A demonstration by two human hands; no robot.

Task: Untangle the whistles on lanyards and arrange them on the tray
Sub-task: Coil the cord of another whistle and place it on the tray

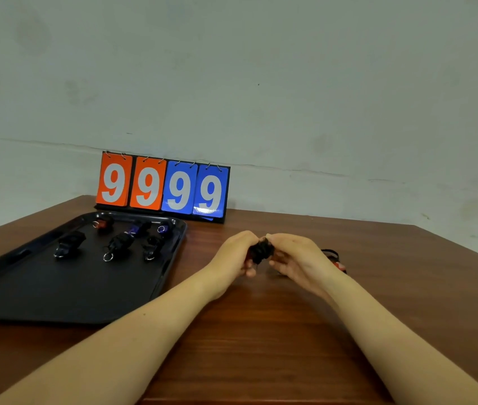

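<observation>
My left hand and my right hand meet above the wooden table, both gripping a black bundle of lanyard with a whistle between their fingers. A black tray lies on the left with several wrapped whistles on it: a red one, blue ones at the back, and black ones in front. Behind my right hand a red whistle on a black lanyard lies on the table, partly hidden.
A flip scoreboard showing 9 9 9 9 stands at the table's back edge against the wall. The brown table stretches forward under my forearms; its right edge slopes away at the right.
</observation>
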